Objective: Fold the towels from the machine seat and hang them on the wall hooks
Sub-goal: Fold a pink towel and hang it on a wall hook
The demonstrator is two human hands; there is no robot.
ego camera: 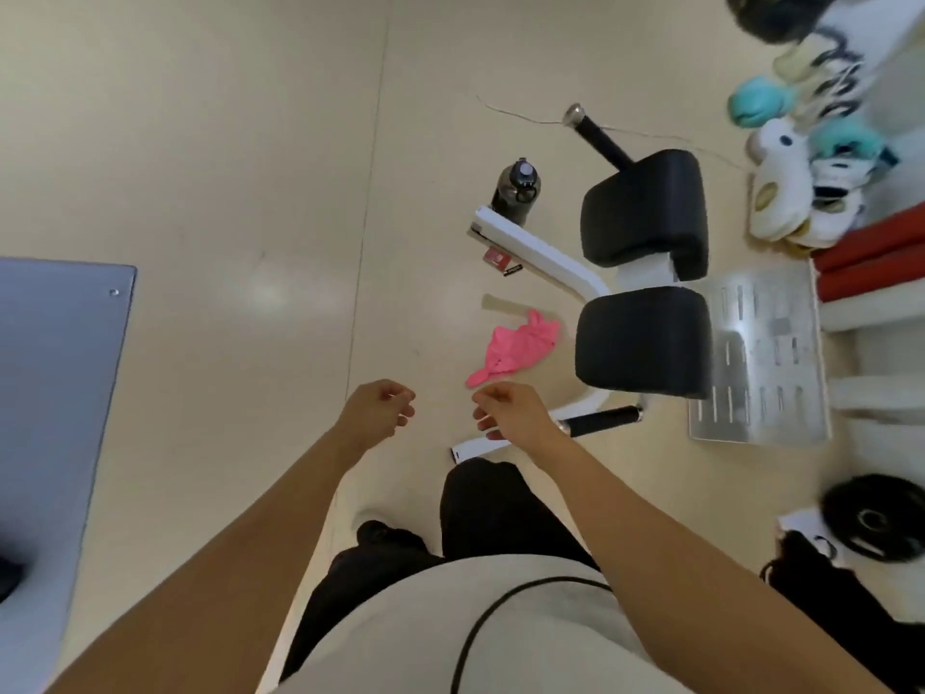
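Both hands out front, nothing held: left hand & right hand w/ fingers loosely curled, empty. Pink towel lies crumpled on the floor just beside the machine's front seat pad; rear pad bare. Water bottle stands near the white frame. Wall hooks not in view. Judgement: task barely underway — towel unfolded, not hung; pickup, fold, hang all remain.
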